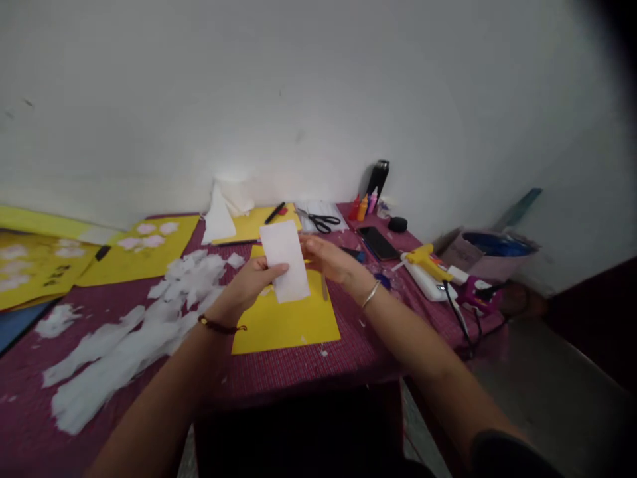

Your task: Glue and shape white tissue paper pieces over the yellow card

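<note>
My left hand (253,282) grips a white rectangular piece of paper (286,262), its thumb lying across the front. At the paper's right edge is my right hand (328,259), fingers bent against that edge and their tips partly hidden. The paper is tilted up above a yellow sheet (293,325) lying on the table. A thin stick-like thing (325,289) lies on the sheet, below my right hand.
White paper scraps (144,332) spread over the left of the purple checked cloth (279,382). Behind are scissors (321,220), small paint bottles (362,207) and a black flask (378,178). A phone (379,243), a yellow glue gun (428,262) and cables are right. Yellow sheets (154,255) with pink shapes lie left.
</note>
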A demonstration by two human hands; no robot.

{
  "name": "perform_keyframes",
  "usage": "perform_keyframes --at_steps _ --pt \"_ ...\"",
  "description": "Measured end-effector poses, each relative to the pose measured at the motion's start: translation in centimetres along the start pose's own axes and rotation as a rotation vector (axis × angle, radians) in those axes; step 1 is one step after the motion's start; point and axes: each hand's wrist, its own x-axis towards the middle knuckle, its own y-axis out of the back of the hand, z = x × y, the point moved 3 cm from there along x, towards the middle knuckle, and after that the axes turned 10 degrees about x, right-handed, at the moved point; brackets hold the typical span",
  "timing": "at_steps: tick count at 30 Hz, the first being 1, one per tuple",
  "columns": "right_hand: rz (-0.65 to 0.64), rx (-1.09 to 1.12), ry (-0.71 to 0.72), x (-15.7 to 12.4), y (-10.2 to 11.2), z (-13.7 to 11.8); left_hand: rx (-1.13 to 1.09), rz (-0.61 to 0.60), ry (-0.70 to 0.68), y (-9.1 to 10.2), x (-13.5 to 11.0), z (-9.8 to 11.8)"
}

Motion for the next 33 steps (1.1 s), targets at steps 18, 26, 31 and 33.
perform_keyframes --at_steps 18,26,31,33 --pt "0.212 0.088 0.147 0.8 2.0 0.9 0.302 -0.065 0.004 0.4 0.3 -3.4" --pt "0.408 -0.298 0.138 1.4 5.9 1.7 -0.433 0.364 0.121 4.5 0.7 -3.0" --pt "0.389 -0.342 0.113 1.6 5.1 2.7 -0.551 0.365 0.186 4.6 0.9 -3.3" --pt "0.352 -0.313 0.086 1.3 3.6 3.1 -0.567 0.358 0.204 4.3 1.0 -3.5"
